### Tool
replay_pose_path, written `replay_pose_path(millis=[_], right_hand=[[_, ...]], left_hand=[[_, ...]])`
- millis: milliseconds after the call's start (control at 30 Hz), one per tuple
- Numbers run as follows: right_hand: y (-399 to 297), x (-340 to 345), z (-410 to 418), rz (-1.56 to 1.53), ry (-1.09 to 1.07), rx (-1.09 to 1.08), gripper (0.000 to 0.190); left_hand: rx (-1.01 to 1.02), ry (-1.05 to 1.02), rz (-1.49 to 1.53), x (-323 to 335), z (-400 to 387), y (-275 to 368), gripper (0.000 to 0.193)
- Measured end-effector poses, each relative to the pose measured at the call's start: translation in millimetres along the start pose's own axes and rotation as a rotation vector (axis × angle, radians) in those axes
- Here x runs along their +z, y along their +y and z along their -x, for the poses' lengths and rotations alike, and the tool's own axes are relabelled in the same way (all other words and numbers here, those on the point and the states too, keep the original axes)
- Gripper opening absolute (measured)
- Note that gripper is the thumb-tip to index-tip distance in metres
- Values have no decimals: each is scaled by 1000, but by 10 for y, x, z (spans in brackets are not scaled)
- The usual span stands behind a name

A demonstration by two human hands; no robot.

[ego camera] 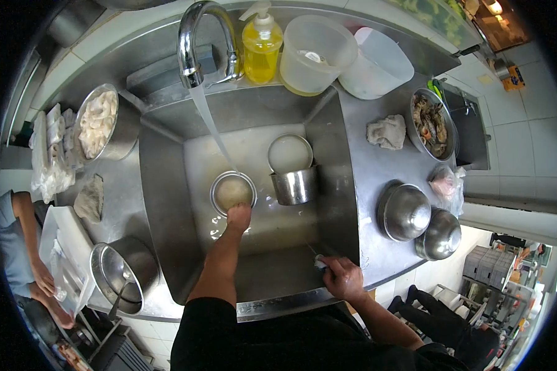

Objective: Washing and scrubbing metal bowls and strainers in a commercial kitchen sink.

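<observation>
My left hand grips the near rim of a small round metal container in the sink, its fingertips hidden inside. Water from the chrome faucet runs into this container, and the liquid in it looks cloudy. Above the sink's near right corner, my right hand is closed around a small grey-white item, too covered to identify. Two metal pots stand right of the container: an upright steel pot and, just behind it, a round one with cloudy liquid inside. Shallow cloudy water covers the sink floor.
Left counter: a pot of pale seafood, plastic-wrapped packs, a cloth, a deep pot. Behind: yellow soap bottle, plastic tubs. Right: shrimp bowl, upturned bowls. A person's hands work at left.
</observation>
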State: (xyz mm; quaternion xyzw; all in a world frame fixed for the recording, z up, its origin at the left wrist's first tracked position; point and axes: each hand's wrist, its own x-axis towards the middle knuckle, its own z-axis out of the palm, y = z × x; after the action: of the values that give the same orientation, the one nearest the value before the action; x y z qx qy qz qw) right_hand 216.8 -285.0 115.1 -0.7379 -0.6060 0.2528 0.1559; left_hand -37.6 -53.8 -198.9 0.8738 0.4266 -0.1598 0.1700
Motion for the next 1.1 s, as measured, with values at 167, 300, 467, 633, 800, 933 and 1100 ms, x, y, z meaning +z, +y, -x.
replay_pose_path(millis=[167,300,467,633,800,933,1100], right_hand=[[-25,-22,-12,13,-24,9,39],[-24,-19,-23,1,-39,17,39],[-15,-17,-17,5,-36,11,38],[-37,-28,-28,9,-45,10,38],[-29,-20,-38,5,-42,5,39],[-27,-22,-33,11,-32,8,39],[-28,-12,-29,4,-36,11,38]], left_hand=[[-28,-13,23,3,-86,66,21],[-33,6,41,-6,-67,62,21],[-9,15,42,-50,-59,76,20],[-1,-23,22,-8,-68,25,20],[29,-51,3,2,-88,23,22],[26,20,39,-37,-91,49,22],[21,48,58,-53,-85,40,20]])
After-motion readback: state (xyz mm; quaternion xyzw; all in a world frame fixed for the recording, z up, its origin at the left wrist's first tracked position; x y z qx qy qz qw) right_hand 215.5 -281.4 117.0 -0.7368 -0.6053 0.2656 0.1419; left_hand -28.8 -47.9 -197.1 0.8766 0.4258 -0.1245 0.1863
